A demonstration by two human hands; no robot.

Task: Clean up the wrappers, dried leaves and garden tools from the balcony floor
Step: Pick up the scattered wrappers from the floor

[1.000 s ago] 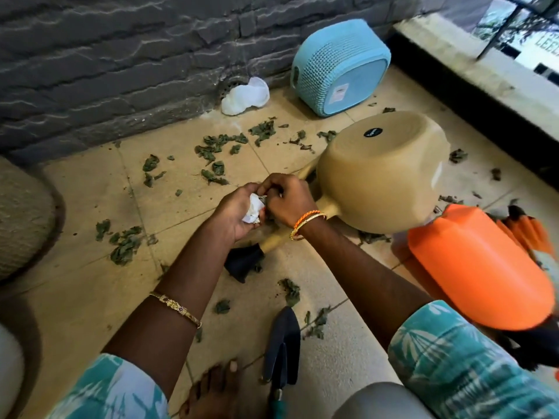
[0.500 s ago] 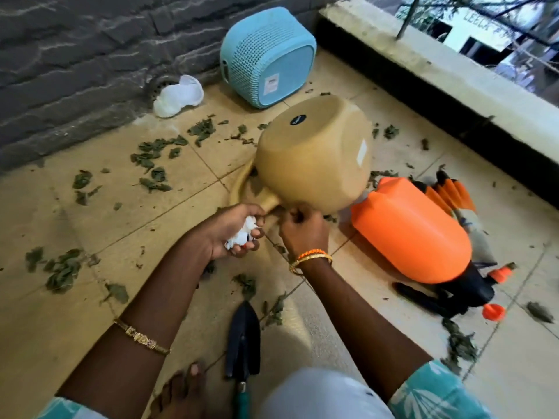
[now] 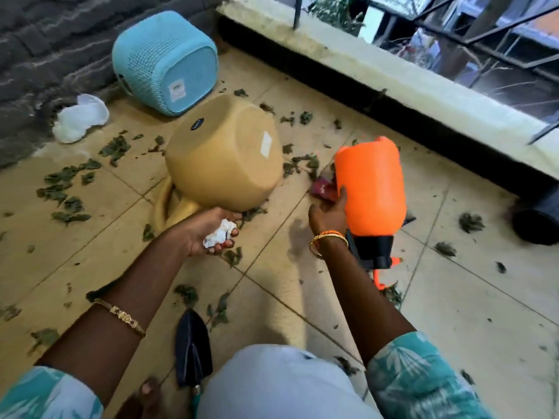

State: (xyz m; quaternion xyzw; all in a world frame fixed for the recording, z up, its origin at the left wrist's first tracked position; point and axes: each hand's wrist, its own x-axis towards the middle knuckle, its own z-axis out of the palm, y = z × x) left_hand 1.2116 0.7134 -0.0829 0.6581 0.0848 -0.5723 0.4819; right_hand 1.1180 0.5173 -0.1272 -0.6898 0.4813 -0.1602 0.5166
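Observation:
My left hand [image 3: 211, 234] lies palm up in front of a tipped tan pot [image 3: 223, 164] and holds a crumpled white wrapper [image 3: 220, 236] in curled fingers. My right hand [image 3: 328, 211] reaches forward with straight fingers, its thumb against the side of an orange sprayer [image 3: 372, 189] lying on the floor. A dark red wrapper [image 3: 322, 189] sits just beyond the fingertips, partly tucked behind the sprayer. Dried leaves [image 3: 60, 189] are scattered over the tiles. A dark trowel [image 3: 192, 349] lies near my foot.
A blue basket [image 3: 166, 62] lies on its side by the stone wall, with a white plastic bag [image 3: 80, 117] to its left. A concrete ledge [image 3: 393, 77] with railing runs along the right. A black pot [image 3: 535, 219] lies at the far right.
My right hand has left the tan pot's base and moved right to the orange sprayer. My left hand still holds the white wrapper. The view has swung right.

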